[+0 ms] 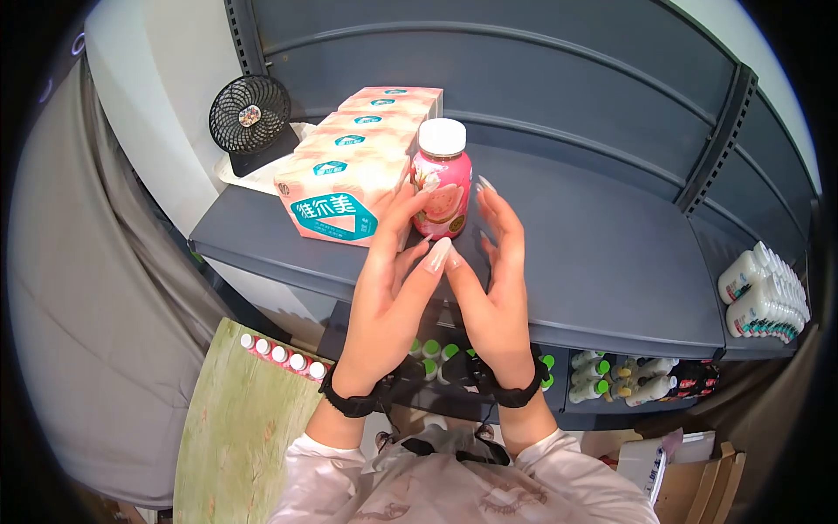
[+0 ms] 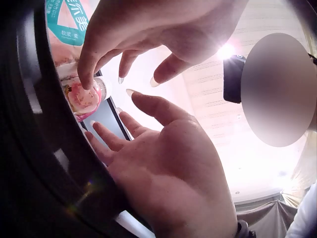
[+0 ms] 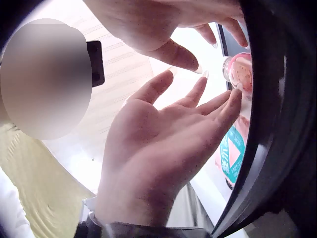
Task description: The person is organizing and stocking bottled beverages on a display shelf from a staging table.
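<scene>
A pink bottle (image 1: 443, 188) with a white cap and a cut-fruit picture stands upright on the grey shelf (image 1: 602, 253). My left hand (image 1: 393, 284) is at its left front, the fingertips overlapping its label in the head view. On the other side my right hand (image 1: 493, 297) has its fingers spread beside the bottle, a strip of shelf showing between. Both thumbs come close together in front of the bottle's base. Neither hand curls round the bottle (image 2: 81, 101). Peach-coloured tissue packs (image 1: 345, 188) in a row stand left of it, right behind my left fingers.
A black fan (image 1: 250, 118) stands at the back left, by the packs. White bottles (image 1: 759, 297) cluster at the shelf's right end. Green-capped bottles (image 1: 589, 389) fill the lower shelf. Several small white-capped bottles (image 1: 279, 353) line a green wooden table (image 1: 236, 428).
</scene>
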A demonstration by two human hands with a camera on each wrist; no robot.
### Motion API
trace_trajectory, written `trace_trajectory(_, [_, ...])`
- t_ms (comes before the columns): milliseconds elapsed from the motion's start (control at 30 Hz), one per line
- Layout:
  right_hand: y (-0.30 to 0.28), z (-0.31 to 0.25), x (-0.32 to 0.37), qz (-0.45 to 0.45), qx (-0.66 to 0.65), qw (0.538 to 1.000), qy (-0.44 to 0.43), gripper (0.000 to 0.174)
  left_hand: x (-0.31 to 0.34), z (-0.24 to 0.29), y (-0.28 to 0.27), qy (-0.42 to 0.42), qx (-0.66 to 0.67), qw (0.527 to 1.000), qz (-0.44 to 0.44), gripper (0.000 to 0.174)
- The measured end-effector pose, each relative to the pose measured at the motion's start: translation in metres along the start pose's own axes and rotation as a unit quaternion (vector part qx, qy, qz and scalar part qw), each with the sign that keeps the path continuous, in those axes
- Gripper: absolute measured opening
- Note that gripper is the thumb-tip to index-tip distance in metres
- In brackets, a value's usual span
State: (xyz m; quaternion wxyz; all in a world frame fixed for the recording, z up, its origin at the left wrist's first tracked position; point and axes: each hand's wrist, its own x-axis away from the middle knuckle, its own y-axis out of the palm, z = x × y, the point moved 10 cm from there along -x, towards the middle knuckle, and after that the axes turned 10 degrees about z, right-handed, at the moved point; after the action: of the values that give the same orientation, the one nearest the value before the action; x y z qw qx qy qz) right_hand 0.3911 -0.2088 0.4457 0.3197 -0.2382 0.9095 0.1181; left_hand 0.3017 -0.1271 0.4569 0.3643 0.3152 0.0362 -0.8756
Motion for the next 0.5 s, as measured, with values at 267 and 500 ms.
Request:
trace_trajectory(267, [0.008,0.009,-0.007,-0.009,-0.013,1.000,0.027,0.066,-0.001,-0.011,0.010,-0.056,0.061,0.997,0.008,0.050])
trace_trajectory(500, [0.008,0.011,-0.008,-0.015,-0.081,0.997,0.007,0.059,-0.003,-0.020,0.003,-0.055,0.006,0.998,0.024,0.049])
